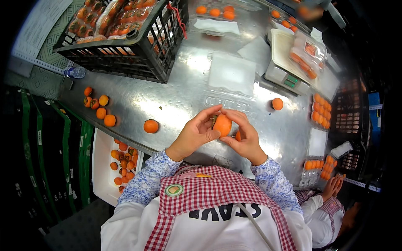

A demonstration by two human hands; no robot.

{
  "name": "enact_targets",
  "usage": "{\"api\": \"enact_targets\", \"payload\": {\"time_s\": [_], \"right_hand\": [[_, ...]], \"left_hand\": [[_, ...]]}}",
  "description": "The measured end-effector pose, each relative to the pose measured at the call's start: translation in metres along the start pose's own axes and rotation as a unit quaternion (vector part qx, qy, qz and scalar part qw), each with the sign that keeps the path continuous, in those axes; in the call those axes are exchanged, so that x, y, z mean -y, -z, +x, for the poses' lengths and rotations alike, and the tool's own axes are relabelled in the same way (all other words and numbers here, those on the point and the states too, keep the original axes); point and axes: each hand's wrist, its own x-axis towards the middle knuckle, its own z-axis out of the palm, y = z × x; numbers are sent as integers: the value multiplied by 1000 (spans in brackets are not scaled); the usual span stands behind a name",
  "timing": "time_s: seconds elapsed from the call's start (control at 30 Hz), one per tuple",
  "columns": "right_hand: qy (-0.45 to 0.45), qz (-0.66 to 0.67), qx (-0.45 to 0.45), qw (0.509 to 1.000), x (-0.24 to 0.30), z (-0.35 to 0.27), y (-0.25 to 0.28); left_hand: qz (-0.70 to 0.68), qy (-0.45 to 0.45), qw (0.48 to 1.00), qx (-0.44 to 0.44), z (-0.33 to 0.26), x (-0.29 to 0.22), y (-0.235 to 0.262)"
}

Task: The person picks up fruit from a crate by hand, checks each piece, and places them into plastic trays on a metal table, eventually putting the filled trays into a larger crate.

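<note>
Between both hands, over the near middle of the metal table, I hold an orange persimmon (pixel 222 125). My left hand (pixel 193 133) closes on its left side, the thumb across its front. From the other side my right hand (pixel 243 136) grips it, fingertips meeting the left ones at the top. Part of a second persimmon (pixel 238 136) shows beside my right palm; whether that hand holds it too I cannot tell. Ahead lies an open clear plastic tray with a white pad (pixel 231 73). One loose persimmon (pixel 151 126) rests left of my hands, another (pixel 277 103) to the right.
A black crate (pixel 153 62) of packed persimmons stands at the back left. Several loose persimmons (pixel 101 113) lie near the left edge, above a white bin (pixel 104 175) of more. A scale (pixel 278 62) bears a filled pack. Filled trays (pixel 321 111) and a co-worker's hands (pixel 333 186) are at right.
</note>
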Motion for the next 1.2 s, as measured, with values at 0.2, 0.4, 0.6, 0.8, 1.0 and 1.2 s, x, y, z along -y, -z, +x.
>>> {"api": "enact_targets", "payload": {"time_s": [0.2,0.4,0.6,0.8,1.0,1.2], "right_hand": [[-5,10,-38,999,16,-18,-1],[-159,216,-22,963,29,-43,-8],[-222,253,-42,941,46,-43,-22],[-297,248,-51,921,53,-43,-24],[-301,249,-59,919,51,-50,-25],[-291,235,-71,925,52,-50,-25]], "left_hand": [[4,-69,997,29,-16,11,-6],[72,-100,992,41,-29,16,-11],[102,-100,989,34,-34,15,-15],[-1,-15,1000,8,-40,19,-13],[-36,-15,999,-7,-43,25,-12],[-56,-9,998,2,-43,26,-12]]}}
